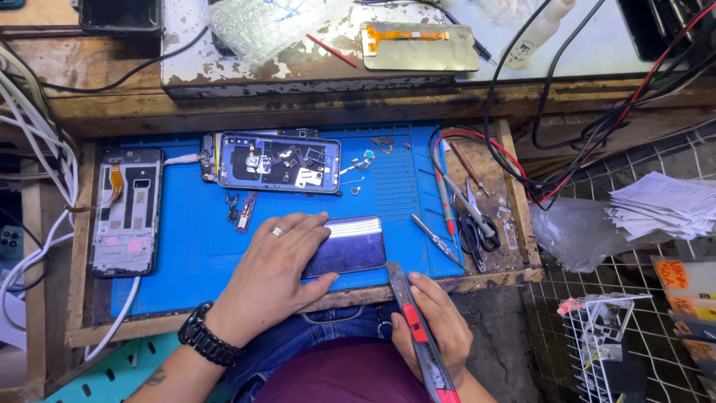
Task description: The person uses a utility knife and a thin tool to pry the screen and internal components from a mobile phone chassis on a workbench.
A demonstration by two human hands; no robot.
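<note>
We are at the prying stage, by the look of it: our left hand [280,265] lies flat over a dark phone [347,246] with a glossy purple back, fingers spread and pressing it down on the blue work mat [194,246] near the front edge of the table [298,302]. The hand presses the phone rather than closing around it. Our right hand [432,325] is closed around a red and grey utility knife [418,336], whose tip sits just beside the phone's lower right corner, touching or nearly so; we cannot tell which.

The next move, as we judge it, calls for a shallow, steady entry of the blade at the seam while the left hand keeps the phone from sliding, since a slip could score the back or reach the fingers.

Behind the left hand lies 1 opened phone [280,163] with its insides and small parts showing, and loose screws and small parts sit on the mat near it. At the far left rests a bare phone frame [125,213]. To the right of the mat a shallow wooden tray [514,224] holds scissors [477,231], tweezers and screwdrivers [446,205]. At the lower right a white wire basket [604,336] stands; its contents are too unclear to name.
</note>
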